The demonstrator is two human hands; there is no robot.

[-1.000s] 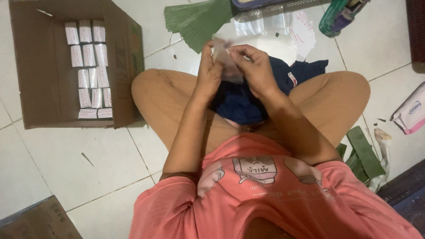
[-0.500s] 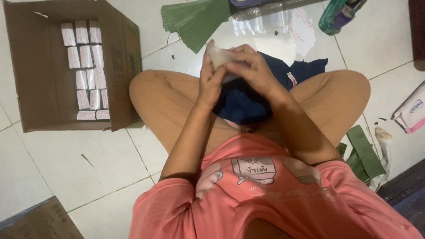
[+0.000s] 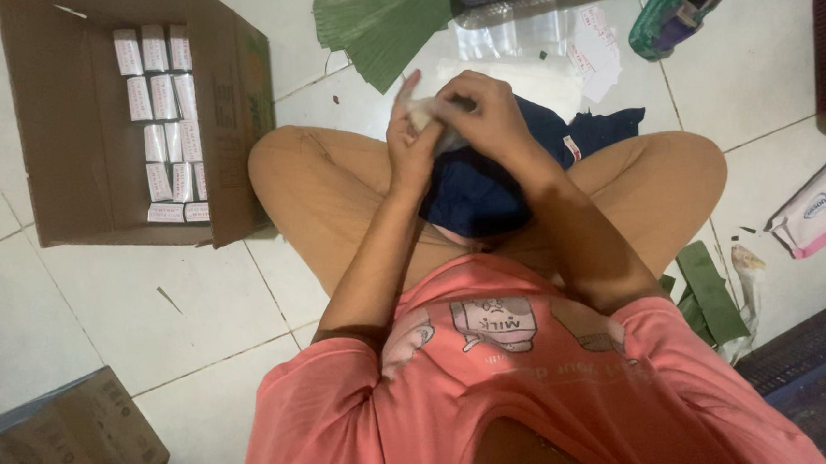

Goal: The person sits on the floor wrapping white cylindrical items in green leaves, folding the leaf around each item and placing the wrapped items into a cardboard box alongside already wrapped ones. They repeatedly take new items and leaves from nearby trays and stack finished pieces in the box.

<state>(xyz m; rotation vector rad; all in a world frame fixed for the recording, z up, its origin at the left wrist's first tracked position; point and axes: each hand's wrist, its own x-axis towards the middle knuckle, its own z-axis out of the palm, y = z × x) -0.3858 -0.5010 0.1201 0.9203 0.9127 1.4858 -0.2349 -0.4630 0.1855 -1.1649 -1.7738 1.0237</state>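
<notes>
Small pale packet [image 3: 421, 115], mostly hidden, pinched between left hand [image 3: 414, 143] and right hand [image 3: 482, 111], fingers closed on it, above dark blue cloth [image 3: 473, 194]

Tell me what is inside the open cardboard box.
The cardboard box holds rows of small white packets along its right side; the remaining floor is bare. Anything beneath the packets is hidden.

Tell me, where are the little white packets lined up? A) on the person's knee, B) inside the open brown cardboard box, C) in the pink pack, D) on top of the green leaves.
B: the little white packets stand in rows inside the open brown cardboard box on the floor, left of the person's knee.
</notes>
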